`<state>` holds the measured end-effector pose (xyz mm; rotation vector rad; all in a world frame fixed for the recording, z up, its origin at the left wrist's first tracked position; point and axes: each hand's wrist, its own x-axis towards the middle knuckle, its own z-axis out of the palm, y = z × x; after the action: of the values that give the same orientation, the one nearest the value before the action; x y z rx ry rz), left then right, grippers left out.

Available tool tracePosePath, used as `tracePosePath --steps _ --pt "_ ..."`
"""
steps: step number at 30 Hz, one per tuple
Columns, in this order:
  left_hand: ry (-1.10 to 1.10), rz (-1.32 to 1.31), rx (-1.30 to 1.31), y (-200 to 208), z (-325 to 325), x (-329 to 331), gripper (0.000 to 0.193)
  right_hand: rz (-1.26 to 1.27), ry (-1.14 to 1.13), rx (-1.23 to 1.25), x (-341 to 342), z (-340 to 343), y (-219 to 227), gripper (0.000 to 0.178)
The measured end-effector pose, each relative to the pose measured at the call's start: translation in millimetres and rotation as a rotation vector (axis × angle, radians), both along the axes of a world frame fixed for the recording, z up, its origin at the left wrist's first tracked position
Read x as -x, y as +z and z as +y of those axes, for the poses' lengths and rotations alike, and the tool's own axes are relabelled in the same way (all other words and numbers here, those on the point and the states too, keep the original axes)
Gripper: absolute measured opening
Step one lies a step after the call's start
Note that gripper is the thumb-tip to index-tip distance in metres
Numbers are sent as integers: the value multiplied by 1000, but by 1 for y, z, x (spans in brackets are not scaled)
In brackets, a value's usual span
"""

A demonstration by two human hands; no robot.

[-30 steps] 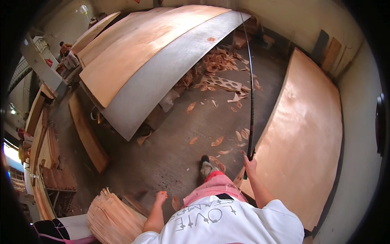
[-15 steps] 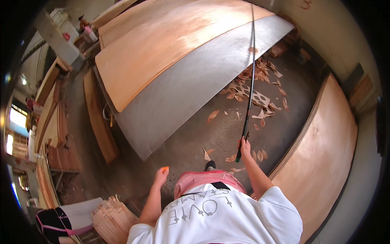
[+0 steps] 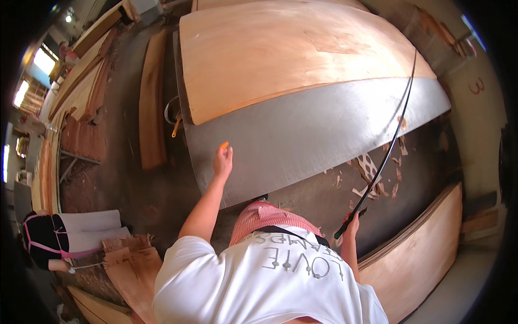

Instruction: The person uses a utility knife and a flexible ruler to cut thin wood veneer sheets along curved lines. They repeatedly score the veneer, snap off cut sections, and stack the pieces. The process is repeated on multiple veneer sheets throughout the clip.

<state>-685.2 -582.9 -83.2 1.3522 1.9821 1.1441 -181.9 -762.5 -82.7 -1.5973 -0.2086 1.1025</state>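
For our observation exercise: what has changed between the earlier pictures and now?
The person has turned left, toward the gray sheet; the left hand, earlier over the floor, now appears over its near corner. Nothing was let go: the right hand still grips the black rod, the left a small orange item. The wood sheets stay put.

Far off to the left of the left hand (image 3: 222, 160), small windows (image 3: 44, 61) burn out to white and a lamp (image 3: 68, 18) glares. The floor (image 3: 124, 135) on that side lies dim and smeared. Ahead of the hand, the wood sheets (image 3: 280, 54) catch soft, warm light, while the metal sheet (image 3: 270, 146) shines palest beyond the right hand (image 3: 350, 227), with a faint dark streak beside the rod (image 3: 386, 156). Straight edges bow outward all around, and the corners fall to black.
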Motion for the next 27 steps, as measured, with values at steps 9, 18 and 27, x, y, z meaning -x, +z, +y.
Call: tracePosePath --steps 9,18,27 --pt "88 715 92 -22 91 94 64 123 -66 -6 46 72 38 44" --pt "138 816 133 -38 143 134 64 108 -19 88 67 91 37 46" --pt "428 10 197 -10 228 212 43 141 -35 93 74 107 31 43"
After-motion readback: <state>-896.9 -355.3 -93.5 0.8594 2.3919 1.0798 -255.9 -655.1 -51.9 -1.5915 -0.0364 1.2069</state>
